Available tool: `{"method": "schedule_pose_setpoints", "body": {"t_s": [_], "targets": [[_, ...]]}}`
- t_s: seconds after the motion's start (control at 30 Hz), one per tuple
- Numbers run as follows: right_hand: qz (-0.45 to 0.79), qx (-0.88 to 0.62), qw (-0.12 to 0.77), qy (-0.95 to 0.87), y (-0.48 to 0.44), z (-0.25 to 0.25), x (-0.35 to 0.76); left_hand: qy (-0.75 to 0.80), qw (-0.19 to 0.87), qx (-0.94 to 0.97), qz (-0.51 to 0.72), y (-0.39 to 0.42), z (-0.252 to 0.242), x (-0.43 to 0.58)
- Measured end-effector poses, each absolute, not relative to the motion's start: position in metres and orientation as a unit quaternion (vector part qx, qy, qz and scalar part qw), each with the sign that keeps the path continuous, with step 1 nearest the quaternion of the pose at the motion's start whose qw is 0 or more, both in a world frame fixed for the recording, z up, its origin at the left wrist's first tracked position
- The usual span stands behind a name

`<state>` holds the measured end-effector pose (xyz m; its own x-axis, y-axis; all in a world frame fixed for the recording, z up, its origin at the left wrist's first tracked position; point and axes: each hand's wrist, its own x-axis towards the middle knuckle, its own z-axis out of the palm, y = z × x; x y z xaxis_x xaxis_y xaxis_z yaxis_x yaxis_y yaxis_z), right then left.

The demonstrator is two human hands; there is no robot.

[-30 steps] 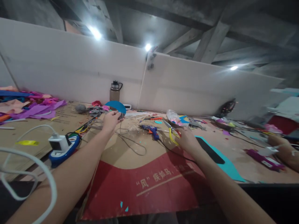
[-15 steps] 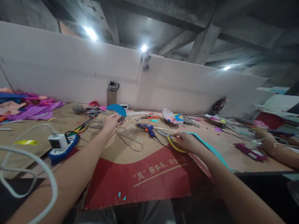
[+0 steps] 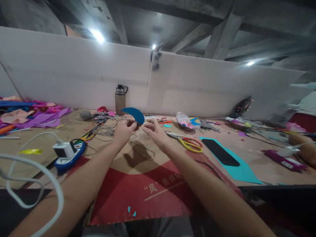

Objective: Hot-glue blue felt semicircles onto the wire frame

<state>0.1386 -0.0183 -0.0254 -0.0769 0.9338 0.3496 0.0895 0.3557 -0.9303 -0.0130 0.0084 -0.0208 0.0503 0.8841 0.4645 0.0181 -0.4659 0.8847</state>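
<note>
A curved, crescent-like dark blue piece (image 3: pixel 135 114), perhaps felt or paper, is raised above the cardboard, its lower end pinched in the fingers of my left hand (image 3: pixel 123 132). Just to its right is my right hand (image 3: pixel 156 132), fingers apart and reaching toward the piece, with nothing visible in them. Scissors (image 3: pixel 190 145) with red and yellow handles lie on the table to the right of my right hand, blades pointing left. Thin cord lies below my hands on the cardboard sheet (image 3: pixel 123 197).
A black phone (image 3: pixel 221 152) rests on a turquoise sheet (image 3: pixel 249 174) at right. A blue power strip (image 3: pixel 70 161) with a white charger is at left, a bottle (image 3: pixel 120 102) by the partition. Coloured scraps (image 3: pixel 46 115) pile up at far left. Another person's hand (image 3: pixel 303 148) shows at the right edge.
My right hand has let go of the scissors and moved left to beside the blue piece. My left hand has brought the piece slightly right and turned it. The phone has come into view.
</note>
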Motion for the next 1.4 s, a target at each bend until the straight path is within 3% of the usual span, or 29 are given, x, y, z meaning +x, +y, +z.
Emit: {"method": "schedule_pose_setpoints", "body": {"t_s": [0.1, 0.2, 0.43, 0.53, 0.63, 0.73, 1.0, 1.07, 1.17, 1.23, 1.3, 1.4], "targets": [[0.534, -0.325, 0.543, -0.561, -0.015, -0.033, 0.113, 0.407, 0.211, 0.665, 0.59, 0.002, -0.017, -0.015], [0.582, -0.312, 0.49, -0.569, -0.02, -0.042, 0.116, 0.416, 0.176, 0.666, 0.594, 0.005, -0.018, -0.016], [0.294, -0.429, 0.311, -0.795, -0.03, -0.036, 0.169, 0.34, 0.456, 0.509, 0.646, 0.027, -0.033, -0.013], [0.121, -0.592, 0.373, -0.704, -0.02, -0.034, 0.195, 0.332, 0.487, 0.49, 0.643, 0.025, -0.033, -0.013], [0.08, -0.732, 0.233, -0.635, -0.006, -0.044, 0.211, 0.338, 0.492, 0.502, 0.626, 0.021, -0.032, -0.011], [0.094, -0.743, 0.196, -0.633, 0.005, -0.057, 0.211, 0.356, 0.49, 0.514, 0.608, 0.019, -0.033, -0.009], [0.127, -0.725, 0.283, -0.614, 0.006, -0.055, 0.208, 0.293, 0.469, 0.477, 0.683, 0.031, -0.026, -0.023], [0.085, -0.694, 0.367, -0.613, -0.001, -0.048, 0.206, 0.289, 0.459, 0.47, 0.696, 0.033, -0.025, -0.027], [-0.045, -0.595, 0.559, -0.575, -0.012, -0.039, 0.199, 0.29, 0.456, 0.47, 0.698, 0.033, -0.023, -0.029], [-0.062, -0.542, 0.651, -0.529, -0.015, -0.035, 0.197, 0.29, 0.457, 0.467, 0.7, 0.032, -0.021, -0.03], [0.055, -0.523, 0.698, -0.486, -0.013, -0.035, 0.197, 0.291, 0.459, 0.457, 0.704, 0.033, -0.021, -0.031], [0.321, -0.496, 0.666, -0.456, -0.004, -0.041, 0.2, 0.298, 0.475, 0.447, 0.698, 0.034, -0.023, -0.031]]}}
